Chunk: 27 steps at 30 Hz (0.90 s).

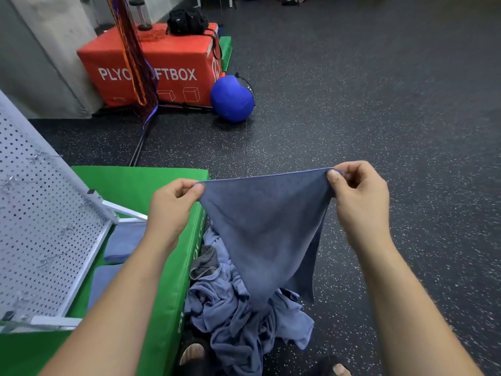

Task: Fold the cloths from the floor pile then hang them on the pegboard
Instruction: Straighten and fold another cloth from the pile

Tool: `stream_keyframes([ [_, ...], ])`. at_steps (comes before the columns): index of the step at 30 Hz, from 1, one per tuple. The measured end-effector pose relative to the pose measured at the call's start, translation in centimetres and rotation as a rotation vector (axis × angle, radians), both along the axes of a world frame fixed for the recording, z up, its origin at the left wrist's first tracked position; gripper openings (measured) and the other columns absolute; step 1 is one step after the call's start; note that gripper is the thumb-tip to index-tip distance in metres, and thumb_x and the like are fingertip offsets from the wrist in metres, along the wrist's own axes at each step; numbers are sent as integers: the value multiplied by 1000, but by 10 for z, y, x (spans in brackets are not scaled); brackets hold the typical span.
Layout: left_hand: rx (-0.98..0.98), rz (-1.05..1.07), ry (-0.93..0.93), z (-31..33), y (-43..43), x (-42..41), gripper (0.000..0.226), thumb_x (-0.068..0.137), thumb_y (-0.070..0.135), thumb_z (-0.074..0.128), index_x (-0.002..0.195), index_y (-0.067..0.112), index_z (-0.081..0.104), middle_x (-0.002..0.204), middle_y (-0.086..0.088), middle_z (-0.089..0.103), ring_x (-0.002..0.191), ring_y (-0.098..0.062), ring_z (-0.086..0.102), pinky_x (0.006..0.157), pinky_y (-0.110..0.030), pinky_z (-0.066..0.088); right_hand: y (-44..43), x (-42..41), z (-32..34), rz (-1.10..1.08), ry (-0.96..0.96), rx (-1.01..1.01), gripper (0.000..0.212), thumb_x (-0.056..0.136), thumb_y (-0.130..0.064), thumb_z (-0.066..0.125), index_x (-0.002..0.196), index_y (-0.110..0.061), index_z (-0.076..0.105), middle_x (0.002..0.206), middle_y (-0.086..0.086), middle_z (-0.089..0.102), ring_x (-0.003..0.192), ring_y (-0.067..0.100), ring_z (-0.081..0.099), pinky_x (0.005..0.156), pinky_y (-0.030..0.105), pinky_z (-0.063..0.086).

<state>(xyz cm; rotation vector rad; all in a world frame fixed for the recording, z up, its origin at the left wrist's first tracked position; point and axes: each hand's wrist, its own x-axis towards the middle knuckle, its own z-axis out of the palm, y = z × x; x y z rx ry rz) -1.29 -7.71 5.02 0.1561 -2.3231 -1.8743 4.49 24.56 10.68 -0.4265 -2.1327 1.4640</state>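
A blue-grey cloth [267, 229] hangs stretched between my hands above the floor. My left hand [173, 204] pinches its left top corner and my right hand [357, 196] pinches its right top corner. The cloth tapers down to a point over the pile of blue cloths [244, 318] on the floor below. A grey striped cloth [204, 261] lies in the pile's upper left. The white pegboard [40, 226] leans at the left, with small metal hooks on it. Two folded blue cloths [122, 242] lie beneath its lower edge on the green mat [151, 185].
An orange soft plyo box [162, 66] with a black bag [187, 21] on top stands at the back left. A blue ball [231, 99] rests beside it. Coloured ropes [135, 58] hang in front of the box. Dark speckled rubber floor [379, 104] spreads to the right.
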Motion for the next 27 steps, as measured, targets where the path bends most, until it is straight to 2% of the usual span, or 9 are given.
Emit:
stream_keyframes([
  [4,191,-6,-38,10,3,-2,8,102,20,71,95,23,73,93,7,72,89,-11,62,84,-29,51,4,-2,0,-36,14,-51,5,96,-25,73,93,-22,71,82,-9,68,73,7,58,83,43,58],
  [6,238,0,-42,11,3,-2,7,102,21,72,95,23,74,90,9,73,89,-11,62,86,-32,51,5,-2,0,-51,30,-91,6,95,-26,74,92,-21,72,81,-9,68,73,7,57,80,42,57],
  [10,219,72,18,9,9,-2,6,99,17,76,93,19,75,86,1,73,81,-15,61,78,-31,53,-3,-2,-4,-53,20,-180,10,93,-30,76,89,-21,73,78,-8,67,72,10,56,76,47,57],
  [13,249,108,9,9,19,2,10,96,14,78,88,17,73,77,3,71,72,-13,59,69,-28,52,-16,2,-6,-19,40,-165,9,93,-26,77,88,-21,72,76,-7,67,70,9,55,72,41,53],
  [16,276,119,-25,7,32,8,13,93,16,82,84,17,72,77,-3,71,73,-18,59,70,-35,52,-32,9,-9,2,43,-121,11,93,-23,78,85,-21,71,76,-4,70,68,7,58,71,35,52],
  [22,179,-27,-39,18,64,29,6,93,20,83,88,19,80,84,-5,80,75,-14,69,73,-34,57,-64,16,-20,93,-16,-150,19,90,-27,84,80,-21,69,73,-2,71,66,8,58,70,42,54],
  [25,137,-108,-35,23,74,37,3,94,20,81,93,22,82,90,-2,82,84,-19,77,86,-43,64,-77,17,-20,149,-31,-176,19,90,-26,85,80,-20,70,73,-2,71,66,9,59,70,47,57],
  [27,43,-139,-6,29,80,41,5,95,22,80,95,26,83,90,6,82,87,-17,79,87,-45,65,-84,18,-19,175,-33,-195,18,91,-26,85,81,-21,70,73,-3,71,67,12,62,71,51,60],
])
